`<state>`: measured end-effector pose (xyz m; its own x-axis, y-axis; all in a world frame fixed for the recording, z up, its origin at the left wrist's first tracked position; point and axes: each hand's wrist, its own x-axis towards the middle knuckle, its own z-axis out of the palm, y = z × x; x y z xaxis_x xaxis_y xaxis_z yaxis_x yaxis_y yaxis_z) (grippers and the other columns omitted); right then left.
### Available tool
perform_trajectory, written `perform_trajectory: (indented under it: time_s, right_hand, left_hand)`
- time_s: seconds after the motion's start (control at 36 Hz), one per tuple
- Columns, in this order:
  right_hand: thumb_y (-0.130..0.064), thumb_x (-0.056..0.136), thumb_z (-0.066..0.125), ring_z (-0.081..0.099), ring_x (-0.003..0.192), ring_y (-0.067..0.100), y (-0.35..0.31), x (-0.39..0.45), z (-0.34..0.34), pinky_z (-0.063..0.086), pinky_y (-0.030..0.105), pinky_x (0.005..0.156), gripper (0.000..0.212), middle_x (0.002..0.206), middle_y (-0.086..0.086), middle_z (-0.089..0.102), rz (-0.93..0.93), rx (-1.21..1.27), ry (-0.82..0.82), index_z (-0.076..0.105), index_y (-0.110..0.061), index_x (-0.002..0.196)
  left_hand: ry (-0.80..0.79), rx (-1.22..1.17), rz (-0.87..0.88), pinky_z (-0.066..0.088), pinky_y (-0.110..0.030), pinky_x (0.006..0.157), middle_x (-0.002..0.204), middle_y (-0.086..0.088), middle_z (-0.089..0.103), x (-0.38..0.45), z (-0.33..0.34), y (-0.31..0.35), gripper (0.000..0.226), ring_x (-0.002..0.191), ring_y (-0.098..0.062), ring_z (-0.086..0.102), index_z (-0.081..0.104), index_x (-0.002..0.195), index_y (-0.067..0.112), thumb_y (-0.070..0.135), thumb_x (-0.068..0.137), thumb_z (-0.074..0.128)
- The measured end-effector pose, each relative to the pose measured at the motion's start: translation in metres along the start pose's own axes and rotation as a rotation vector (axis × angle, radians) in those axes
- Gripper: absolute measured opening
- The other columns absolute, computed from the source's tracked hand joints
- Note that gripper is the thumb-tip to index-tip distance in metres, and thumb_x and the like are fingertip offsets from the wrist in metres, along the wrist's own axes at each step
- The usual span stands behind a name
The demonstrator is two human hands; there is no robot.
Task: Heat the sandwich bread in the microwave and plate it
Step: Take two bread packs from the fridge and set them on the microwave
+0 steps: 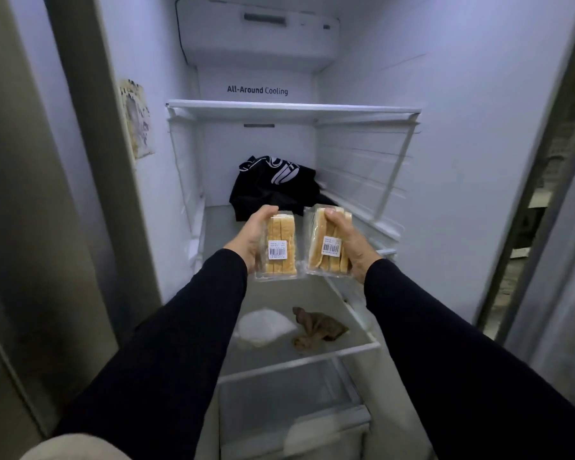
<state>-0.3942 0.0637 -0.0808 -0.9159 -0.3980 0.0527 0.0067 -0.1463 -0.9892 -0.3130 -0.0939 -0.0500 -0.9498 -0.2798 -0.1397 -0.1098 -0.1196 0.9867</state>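
status: early stage. my left hand (251, 239) grips one clear pack of sandwich bread (280, 246); my right hand (352, 242) grips a second pack (327, 244). i hold both in front of the open fridge's middle shelf (213, 224). heating and plating are, by my judgement, not yet done; no microwave or plate is in view. a black bag (273, 184) sits behind the packs. below: a white pouch (263, 325), then a brown crumpled item (319, 328). nothing blocks withdrawal.

Dim, cool bluish light inside the fridge (379, 78), brightest on its back wall at upper centre. Frame edges fall dark and soft. Wide-angle bend at both sides; my sleeves (166, 343) read near-black.
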Motion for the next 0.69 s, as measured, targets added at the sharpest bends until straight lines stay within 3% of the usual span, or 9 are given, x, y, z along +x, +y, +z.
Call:
perform_trajectory:
  time_s: [0.14,0.31,0.42,0.56,0.64,0.69]
  right_hand:
    - [-0.052,0.086,0.059,0.065,0.066,0.022,-0.004,-0.036,-0.004,0.057,0.035,0.071,0.037,0.081,0.009,0.068,-0.005,-0.020,-0.035,0.067,-0.017,0.092]
    - [-0.051,0.088,0.055,0.061,0.063,0.022,-0.016,-0.079,-0.007,0.055,0.033,0.070,0.035,0.075,0.007,0.065,-0.006,-0.031,-0.075,0.064,-0.017,0.086]
    - [-0.058,0.076,0.060,0.062,0.065,0.022,-0.019,-0.106,-0.011,0.055,0.035,0.073,0.044,0.077,0.008,0.066,-0.017,-0.048,-0.129,0.065,-0.017,0.088]
    - [-0.047,0.091,0.053,0.063,0.059,0.018,-0.016,-0.154,-0.019,0.055,0.032,0.069,0.034,0.069,0.003,0.067,-0.002,-0.067,-0.180,0.064,-0.017,0.082]
    - [-0.050,0.090,0.053,0.064,0.060,0.019,-0.011,-0.185,-0.028,0.057,0.030,0.064,0.039,0.075,0.006,0.067,0.027,-0.093,-0.212,0.066,-0.013,0.089]
    - [-0.053,0.089,0.052,0.065,0.065,0.021,-0.009,-0.206,-0.033,0.058,0.030,0.063,0.046,0.082,0.008,0.067,0.028,-0.122,-0.228,0.065,-0.011,0.102]
  left_hand:
    - [-0.012,0.043,-0.015,0.050,-0.023,0.056,0.048,0.002,0.060,-0.033,0.006,-0.002,0.041,0.051,-0.017,0.056,0.056,0.067,0.017,0.051,0.089,0.048]
    - [0.005,0.025,0.033,0.051,-0.025,0.059,0.048,0.001,0.062,-0.072,0.010,0.000,0.041,0.046,-0.016,0.058,0.058,0.069,0.015,0.050,0.089,0.050]
    - [0.002,0.008,0.044,0.050,-0.025,0.061,0.049,0.001,0.062,-0.101,0.015,-0.006,0.040,0.044,-0.016,0.058,0.058,0.069,0.015,0.049,0.089,0.049]
    - [0.057,-0.044,0.022,0.054,-0.031,0.065,0.062,-0.001,0.067,-0.146,0.023,-0.028,0.041,0.055,-0.019,0.064,0.061,0.089,0.017,0.057,0.082,0.055]
    - [0.073,-0.040,-0.023,0.053,-0.031,0.066,0.056,-0.002,0.067,-0.181,0.033,-0.042,0.042,0.053,-0.020,0.062,0.062,0.077,0.015,0.055,0.084,0.053]
    - [0.088,-0.045,-0.033,0.054,-0.030,0.066,0.054,-0.001,0.066,-0.203,0.041,-0.051,0.040,0.057,-0.020,0.062,0.061,0.080,0.016,0.055,0.085,0.052]
